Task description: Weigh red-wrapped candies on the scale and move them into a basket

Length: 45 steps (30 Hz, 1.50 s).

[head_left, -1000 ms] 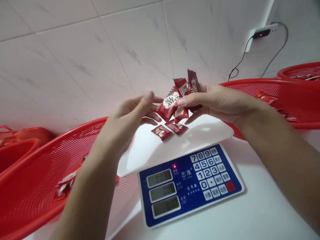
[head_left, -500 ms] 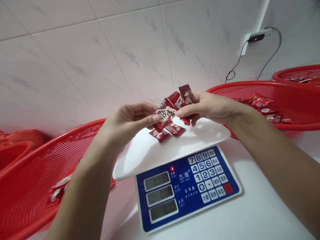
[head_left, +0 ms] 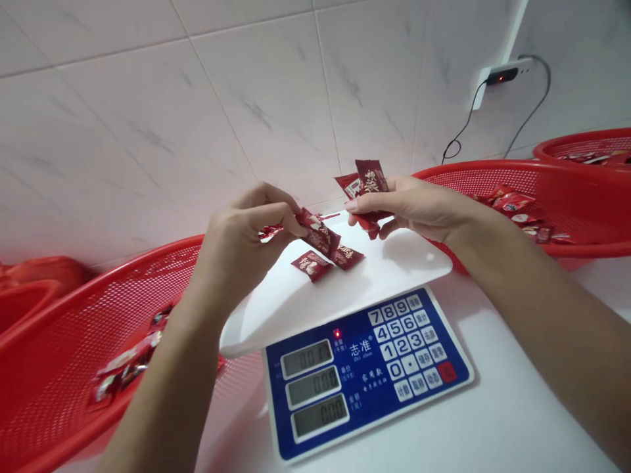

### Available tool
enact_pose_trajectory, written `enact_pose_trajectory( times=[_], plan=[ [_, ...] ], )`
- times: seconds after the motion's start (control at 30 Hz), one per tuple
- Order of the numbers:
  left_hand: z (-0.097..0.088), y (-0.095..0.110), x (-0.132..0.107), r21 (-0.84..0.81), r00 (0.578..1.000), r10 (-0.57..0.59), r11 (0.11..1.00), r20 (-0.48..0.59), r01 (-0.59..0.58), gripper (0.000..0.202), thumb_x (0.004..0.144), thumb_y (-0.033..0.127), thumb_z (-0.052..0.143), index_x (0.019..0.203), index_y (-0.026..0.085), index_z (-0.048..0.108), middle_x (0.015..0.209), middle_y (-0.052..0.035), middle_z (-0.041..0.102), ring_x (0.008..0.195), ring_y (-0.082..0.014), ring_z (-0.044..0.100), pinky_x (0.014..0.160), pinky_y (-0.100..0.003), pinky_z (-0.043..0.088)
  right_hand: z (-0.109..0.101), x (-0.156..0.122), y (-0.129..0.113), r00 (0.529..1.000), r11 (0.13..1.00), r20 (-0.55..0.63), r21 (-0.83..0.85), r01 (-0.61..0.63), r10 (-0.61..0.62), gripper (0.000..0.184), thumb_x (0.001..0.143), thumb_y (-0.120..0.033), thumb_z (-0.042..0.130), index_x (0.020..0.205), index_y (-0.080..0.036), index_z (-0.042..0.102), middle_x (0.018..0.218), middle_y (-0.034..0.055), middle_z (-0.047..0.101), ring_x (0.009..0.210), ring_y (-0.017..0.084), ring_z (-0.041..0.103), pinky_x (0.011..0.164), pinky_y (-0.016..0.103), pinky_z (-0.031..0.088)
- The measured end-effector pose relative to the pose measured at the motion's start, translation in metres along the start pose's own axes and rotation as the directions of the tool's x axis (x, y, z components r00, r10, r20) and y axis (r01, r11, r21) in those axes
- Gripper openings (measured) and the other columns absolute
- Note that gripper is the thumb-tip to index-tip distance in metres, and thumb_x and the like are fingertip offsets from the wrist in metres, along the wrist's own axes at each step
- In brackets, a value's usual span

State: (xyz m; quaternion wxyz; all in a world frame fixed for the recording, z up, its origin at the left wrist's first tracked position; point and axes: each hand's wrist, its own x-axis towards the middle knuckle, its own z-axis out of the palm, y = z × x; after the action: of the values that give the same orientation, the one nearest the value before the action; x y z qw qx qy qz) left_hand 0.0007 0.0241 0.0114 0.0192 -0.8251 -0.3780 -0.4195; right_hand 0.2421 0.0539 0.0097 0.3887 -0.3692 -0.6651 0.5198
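Observation:
My left hand [head_left: 259,230] is closed on a dark red wrapped candy [head_left: 319,232], pinched between thumb and fingers just above the white scale pan [head_left: 276,305]. To its right, over the pan's far side, my right hand [head_left: 404,207] grips several red candy packets [head_left: 371,184] in a small fanned bunch. Two wrapped candies lie on the pan beneath: one on the left [head_left: 312,265], the other on the right [head_left: 347,256], partly covered by the candy in my left hand. The blue-faced scale [head_left: 367,378] shows lit digits and a red light.
Left of the scale stands a red mesh basket [head_left: 64,328] with wrapped candies in it. Another red basket [head_left: 582,203] with candies is at the right, and a further one [head_left: 552,144] behind it. A tiled wall [head_left: 276,98] rises behind, carrying a power strip [head_left: 503,75] with cables.
My hands have moved apart. The left has brought one candy down and leftward to the pan, while the right keeps its bunch, slightly raised.

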Motion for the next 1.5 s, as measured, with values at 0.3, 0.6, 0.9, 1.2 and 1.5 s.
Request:
enact_pose_trajectory(
  times=[0.3, 0.6, 0.9, 1.2, 1.5],
  plan=[
    [0.005, 0.004, -0.003, -0.012, 0.992, 0.092, 0.996, -0.082, -0.093, 0.026, 0.090, 0.014, 0.070, 0.068, 0.028, 0.070, 0.092, -0.0002, 0.067, 0.084, -0.0170, 0.062, 0.074, -0.033, 0.051, 0.008, -0.004, -0.003, 0.972, 0.994, 0.233, 0.108, -0.030, 0.004, 0.020, 0.071, -0.030, 0.086, 0.087, -0.022, 0.077, 0.082, 0.0020, 0.075, 0.071, 0.015, 0.066, 0.058, 0.025, 0.050],
    [0.006, 0.006, -0.002, -0.079, 0.979, -0.183, 0.981, -0.086, 0.176, 0.017, 0.085, 0.018, 0.068, 0.073, 0.028, 0.073, 0.089, 0.0021, 0.077, 0.089, -0.0186, 0.071, 0.087, -0.032, 0.057, 0.010, -0.004, -0.004, 0.995, 1.000, 0.100, 0.016, -0.004, 0.003, 0.022, 0.072, -0.033, 0.085, 0.085, -0.020, 0.073, 0.080, 0.0038, 0.071, 0.072, 0.016, 0.063, 0.057, 0.026, 0.047],
    [-0.003, -0.018, 0.002, 0.178, 0.829, -0.488, 0.873, 0.273, 0.455, 0.022, 0.083, 0.025, 0.064, 0.091, 0.029, 0.085, 0.092, -0.0050, 0.083, 0.085, -0.0280, 0.073, 0.079, -0.040, 0.053, 0.007, -0.001, -0.003, 0.999, 0.966, -0.039, -0.258, 0.000, -0.011, 0.028, 0.076, -0.039, 0.081, 0.077, -0.017, 0.064, 0.070, 0.0017, 0.061, 0.059, 0.012, 0.049, 0.052, 0.028, 0.034],
    [0.013, 0.030, 0.001, -0.392, 0.911, -0.350, 0.824, 0.217, 0.410, 0.028, 0.084, 0.040, 0.084, 0.105, 0.023, 0.081, 0.090, -0.0025, 0.081, 0.081, -0.0172, 0.075, 0.067, -0.021, 0.058, 0.023, -0.005, -0.004, 0.956, 0.971, 0.293, -0.226, 0.075, -0.006, 0.013, 0.079, -0.024, 0.075, 0.090, -0.016, 0.073, 0.089, 0.0057, 0.075, 0.082, 0.016, 0.068, 0.072, 0.025, 0.051],
    [0.004, 0.000, 0.004, -0.526, 0.829, -0.494, 0.647, 0.262, 0.552, 0.046, 0.061, 0.024, 0.099, 0.103, 0.025, 0.082, 0.084, -0.0006, 0.080, 0.071, -0.0147, 0.075, 0.061, -0.018, 0.059, 0.009, -0.007, -0.009, 0.993, 0.974, 0.115, -0.228, 0.012, 0.015, 0.017, 0.081, -0.030, 0.079, 0.090, -0.018, 0.071, 0.080, 0.0012, 0.069, 0.068, 0.013, 0.058, 0.063, 0.026, 0.042]
  ],
)
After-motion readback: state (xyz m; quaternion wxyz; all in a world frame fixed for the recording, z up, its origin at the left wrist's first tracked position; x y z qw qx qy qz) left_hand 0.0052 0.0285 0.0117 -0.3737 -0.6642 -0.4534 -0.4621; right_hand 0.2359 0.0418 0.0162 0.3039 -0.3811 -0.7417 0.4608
